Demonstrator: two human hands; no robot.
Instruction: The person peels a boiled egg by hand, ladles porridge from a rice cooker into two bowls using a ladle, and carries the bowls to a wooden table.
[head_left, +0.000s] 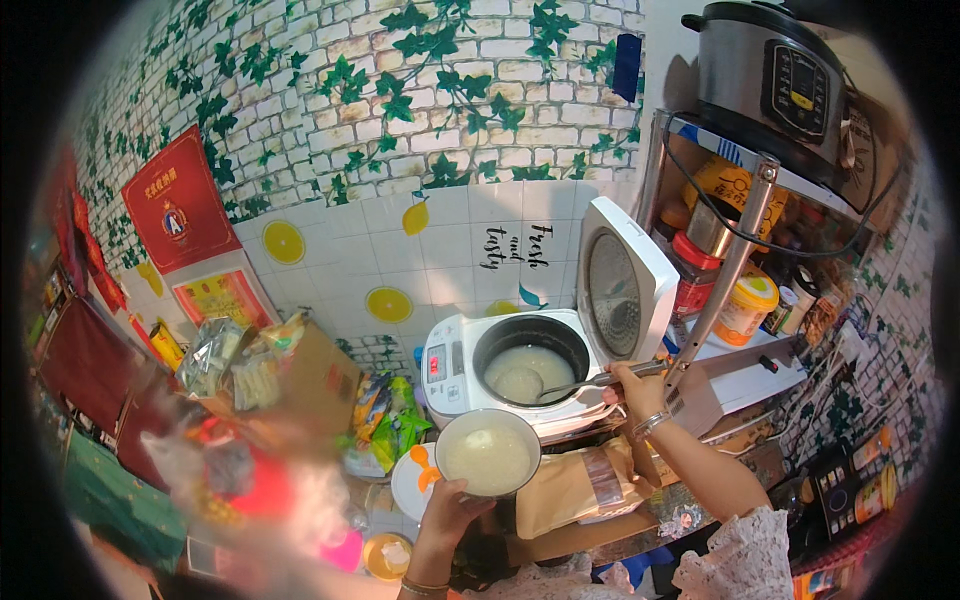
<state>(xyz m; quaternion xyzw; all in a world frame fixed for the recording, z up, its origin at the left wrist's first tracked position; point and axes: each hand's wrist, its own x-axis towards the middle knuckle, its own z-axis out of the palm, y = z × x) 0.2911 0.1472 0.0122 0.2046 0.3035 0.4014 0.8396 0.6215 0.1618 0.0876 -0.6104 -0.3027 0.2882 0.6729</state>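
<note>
My left hand (454, 510) holds a bowl (489, 452) by its near rim, and pale rice porridge fills much of it. The bowl is just in front of a white rice cooker (450, 375) whose lid (626, 281) stands raised. My right hand (637, 390) grips the handle of a metal ladle (581, 385). The ladle's head lies in the porridge (544, 364) inside the dark inner pot (501, 339), so its bowl is partly covered.
A brown paper bag (581, 487) lies at the cooker's front right. Left of the bowl is a white lid (405, 484) with orange scoops (424, 469). A cardboard box (322, 375) holds packets further left. A metal shelf (720, 296) with jars and an electric pressure cooker (765, 75) stands right.
</note>
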